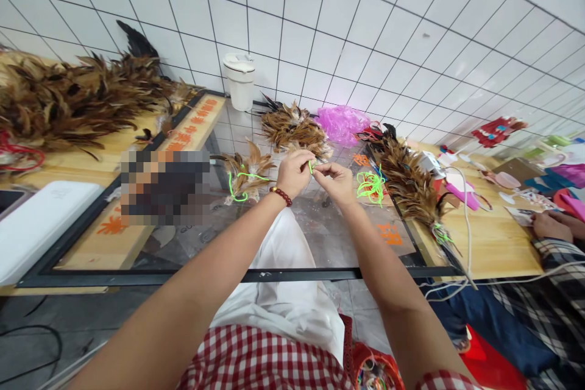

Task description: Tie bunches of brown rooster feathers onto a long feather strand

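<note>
Both hands meet over the glass tabletop [320, 228]. My left hand [294, 175], with a beaded bracelet [281, 196] at the wrist, is closed on a short bright green cord [311, 167]. My right hand [337, 183] pinches at the same cord from the other side. Just beyond the fingers lies a bunch of brown feathers [292, 127]. Left of my left hand is a smaller feather bundle [251, 164] with a strand of green cord [237, 198]. A tangle of green cords [372, 187] rests to the right of my right hand.
A lidded white cup [240, 82] and a crumpled pink plastic bag [342, 125] stand by the tiled wall. Feather piles lie at left [68, 103] and right [406, 177]. A white cable [467, 219] crosses the right side. Another person's hand [553, 225] is at far right.
</note>
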A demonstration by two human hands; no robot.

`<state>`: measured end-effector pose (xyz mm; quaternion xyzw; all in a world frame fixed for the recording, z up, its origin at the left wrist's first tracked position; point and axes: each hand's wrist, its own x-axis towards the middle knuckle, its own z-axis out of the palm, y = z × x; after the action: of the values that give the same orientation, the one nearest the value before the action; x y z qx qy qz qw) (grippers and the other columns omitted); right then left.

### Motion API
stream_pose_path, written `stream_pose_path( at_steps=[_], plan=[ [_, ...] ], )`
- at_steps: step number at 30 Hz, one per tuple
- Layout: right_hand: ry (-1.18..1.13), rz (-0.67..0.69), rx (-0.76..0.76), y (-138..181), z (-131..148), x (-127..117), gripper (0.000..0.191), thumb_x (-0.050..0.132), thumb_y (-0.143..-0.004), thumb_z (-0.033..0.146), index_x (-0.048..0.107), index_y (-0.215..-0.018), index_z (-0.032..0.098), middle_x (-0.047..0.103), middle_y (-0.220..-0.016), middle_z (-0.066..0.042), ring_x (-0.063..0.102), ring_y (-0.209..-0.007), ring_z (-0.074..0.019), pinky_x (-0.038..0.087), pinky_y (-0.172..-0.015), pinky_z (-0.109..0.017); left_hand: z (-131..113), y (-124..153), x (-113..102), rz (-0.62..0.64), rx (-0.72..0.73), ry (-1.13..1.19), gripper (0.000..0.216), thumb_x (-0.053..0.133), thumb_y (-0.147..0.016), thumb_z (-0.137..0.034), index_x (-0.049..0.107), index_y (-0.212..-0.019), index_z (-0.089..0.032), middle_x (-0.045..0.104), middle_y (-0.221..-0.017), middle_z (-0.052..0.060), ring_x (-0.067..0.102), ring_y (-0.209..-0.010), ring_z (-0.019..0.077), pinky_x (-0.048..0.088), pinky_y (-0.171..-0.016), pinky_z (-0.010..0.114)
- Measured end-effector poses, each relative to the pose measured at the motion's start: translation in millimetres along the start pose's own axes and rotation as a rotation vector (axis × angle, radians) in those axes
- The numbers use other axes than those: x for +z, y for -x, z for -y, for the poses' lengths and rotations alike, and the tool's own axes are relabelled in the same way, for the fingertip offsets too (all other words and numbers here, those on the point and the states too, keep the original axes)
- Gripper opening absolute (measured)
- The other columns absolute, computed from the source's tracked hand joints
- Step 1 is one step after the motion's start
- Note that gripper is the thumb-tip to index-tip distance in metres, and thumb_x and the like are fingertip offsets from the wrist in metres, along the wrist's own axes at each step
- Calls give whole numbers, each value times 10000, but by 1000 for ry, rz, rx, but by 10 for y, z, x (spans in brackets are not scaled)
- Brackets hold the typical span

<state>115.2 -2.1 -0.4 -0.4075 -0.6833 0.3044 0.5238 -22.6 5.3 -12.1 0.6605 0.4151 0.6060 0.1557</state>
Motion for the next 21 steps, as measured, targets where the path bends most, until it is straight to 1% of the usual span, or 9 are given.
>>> stream_pose_path(
  at_steps=[3, 5, 6, 9, 11, 15, 18, 21],
  plan=[
    [-84, 74, 13, 2, 40, -18, 194, 719, -711, 377, 720, -762, 191, 695, -706, -13, 600, -645, -129, 491, -683, -284, 17, 3, 24, 3, -131, 120, 191, 529, -783, -140, 712, -784, -193, 702, -785, 30, 624, -746, 144, 486, -723, 279],
    [-156, 99, 69, -6, 56, -25, 223, 687, -747, 420, 710, -751, 198, 690, -698, -13, 609, -650, -131, 498, -698, -290, 8, 5, 28, -4, -202, 159, 182, 545, -776, -155, 722, -783, -196, 704, -764, 26, 619, -713, 140, 481, -697, 266],
    [-192, 91, 106, -12, 59, -24, 242, 674, -756, 441, 702, -751, 201, 684, -692, -11, 608, -642, -130, 501, -691, -290, -4, 5, 25, -11, -218, 170, 178, 552, -772, -159, 726, -778, -198, 707, -764, 25, 618, -713, 139, 479, -698, 263],
    [-274, 30, 196, -33, 49, -3, 272, 695, -719, 460, 686, -824, 210, 672, -702, 0, 588, -615, -119, 497, -636, -271, -54, 7, 5, -9, -226, 171, 172, 570, -761, -165, 735, -770, -212, 708, -751, 18, 610, -710, 139, 477, -705, 261],
    [-299, 30, 230, -45, 28, 12, 291, 712, -693, 444, 688, -863, 209, 661, -699, 6, 567, -603, -109, 484, -607, -254, -80, 10, -9, -1, -223, 161, 175, 576, -760, -170, 743, -778, -219, 708, -743, 14, 605, -702, 138, 477, -707, 260],
    [-329, 41, 290, -64, -16, 15, 256, 725, -661, 405, 702, -806, 195, 628, -637, 19, 511, -553, -88, 446, -570, -241, -96, 19, -32, 0, -187, 148, 191, 574, -761, -156, 752, -788, -222, 715, -764, 22, 616, -728, 141, 479, -746, 271],
    [-332, 35, 287, -75, -23, -5, 227, 733, -647, 377, 692, -769, 190, 618, -630, 22, 488, -546, -83, 420, -560, -236, -85, 19, -33, -20, -149, 149, 185, 577, -761, -151, 750, -767, -218, 715, -768, 28, 624, -736, 143, 481, -766, 281],
    [-326, 39, 239, -79, -20, -30, 167, 693, -675, 337, 646, -736, 189, 579, -598, 37, 460, -536, -79, 385, -552, -227, -63, 16, -6, 14, -171, 175, 162, 580, -772, -178, 738, -759, -208, 684, -690, 16, 606, -657, 127, 483, -694, 263]
  ],
)
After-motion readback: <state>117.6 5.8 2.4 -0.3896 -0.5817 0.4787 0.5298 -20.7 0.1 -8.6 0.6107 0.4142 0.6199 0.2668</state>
